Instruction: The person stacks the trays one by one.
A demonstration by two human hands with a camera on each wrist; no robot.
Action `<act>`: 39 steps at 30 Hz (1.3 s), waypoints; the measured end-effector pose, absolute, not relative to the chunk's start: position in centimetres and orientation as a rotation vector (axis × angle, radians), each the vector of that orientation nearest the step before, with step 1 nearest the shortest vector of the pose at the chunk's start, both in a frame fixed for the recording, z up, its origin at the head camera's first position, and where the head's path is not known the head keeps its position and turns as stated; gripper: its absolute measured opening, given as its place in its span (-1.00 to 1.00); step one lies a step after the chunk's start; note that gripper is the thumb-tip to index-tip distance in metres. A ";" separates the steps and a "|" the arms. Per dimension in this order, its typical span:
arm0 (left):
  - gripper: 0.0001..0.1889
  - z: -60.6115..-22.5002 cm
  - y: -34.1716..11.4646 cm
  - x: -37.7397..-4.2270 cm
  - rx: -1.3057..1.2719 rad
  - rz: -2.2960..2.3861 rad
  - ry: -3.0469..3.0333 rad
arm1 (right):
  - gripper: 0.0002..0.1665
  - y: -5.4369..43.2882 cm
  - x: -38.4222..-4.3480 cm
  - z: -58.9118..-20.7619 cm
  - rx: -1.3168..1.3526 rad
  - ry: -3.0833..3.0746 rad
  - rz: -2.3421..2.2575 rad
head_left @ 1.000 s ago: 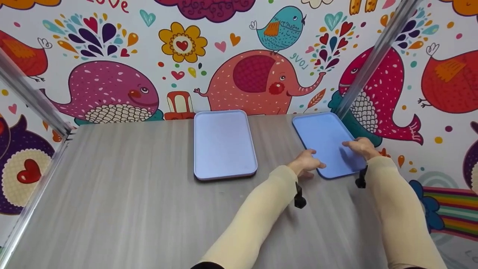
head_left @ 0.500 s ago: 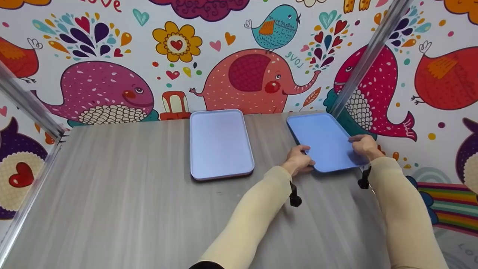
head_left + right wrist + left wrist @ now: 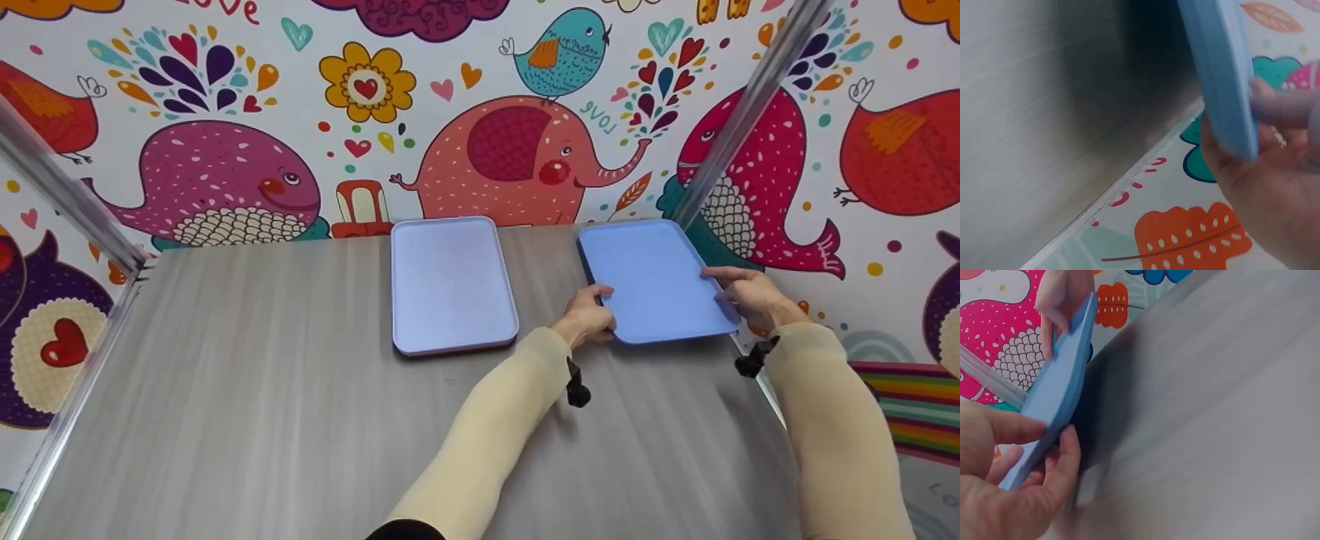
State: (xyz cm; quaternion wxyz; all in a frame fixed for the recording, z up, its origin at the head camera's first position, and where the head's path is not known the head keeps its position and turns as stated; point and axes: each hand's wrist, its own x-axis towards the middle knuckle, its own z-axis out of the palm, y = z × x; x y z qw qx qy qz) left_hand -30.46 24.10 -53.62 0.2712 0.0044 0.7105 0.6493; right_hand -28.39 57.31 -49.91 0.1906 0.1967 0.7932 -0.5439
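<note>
A blue rectangular tray (image 3: 652, 277) is raised slightly off the table at the back right, in the head view. My left hand (image 3: 587, 313) grips its left edge, and in the left wrist view the thumb lies on top with fingers (image 3: 1067, 453) curled underneath. At the opposite edge my right hand (image 3: 756, 296) holds the tray. The right wrist view shows that edge of the tray (image 3: 1224, 84) between the thumb and fingers of my right hand (image 3: 1275, 185). A paler, lavender-blue tray (image 3: 454, 285) lies to the left, with a dark edge showing beneath it.
The grey wood-look table (image 3: 247, 390) meets a cartoon-printed wall (image 3: 285, 97) at the back and another at the right. Metal posts stand at the left corner (image 3: 67, 195) and right corner (image 3: 742, 127). The right side wall is close beside my right hand.
Both hands, earlier loose over the blue tray as it lay on the table, have taken hold of its two side edges. The tray has risen and shifted slightly left.
</note>
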 end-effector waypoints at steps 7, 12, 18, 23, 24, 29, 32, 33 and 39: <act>-0.22 -52.8 21.9 -31.9 0.095 1.797 1.856 | -0.21 57.4 -27.7 -50.3 0.473 2.047 -1.801; -0.23 -51.9 20.6 -33.5 0.156 1.914 1.753 | -0.20 56.7 -27.3 -50.3 0.450 1.962 -1.911; -0.21 -51.1 19.5 -34.1 0.193 1.932 1.715 | -0.25 55.9 -26.9 -49.8 0.398 1.934 -2.017; -0.23 -50.5 18.3 -34.1 0.197 1.916 1.765 | -0.19 55.1 -27.1 -48.9 0.405 1.968 -1.996; -0.23 -50.4 18.0 -34.1 0.199 1.913 1.772 | -0.17 54.9 -27.1 -48.7 0.392 1.980 -1.980; -0.22 -50.3 16.5 -34.2 0.219 1.904 1.763 | -0.14 53.8 -27.7 -48.2 0.315 2.036 -1.939; -0.21 -50.3 15.4 -34.2 0.236 1.900 1.751 | -0.12 53.1 -27.9 -48.2 0.282 2.081 -1.886; -0.21 -50.2 15.1 -34.2 0.243 1.900 1.749 | -0.10 52.8 -27.9 -48.1 0.276 2.089 -1.871; -0.18 -49.5 12.7 -34.7 0.292 1.861 1.781 | -0.01 51.0 -28.5 -48.0 0.229 2.067 -1.881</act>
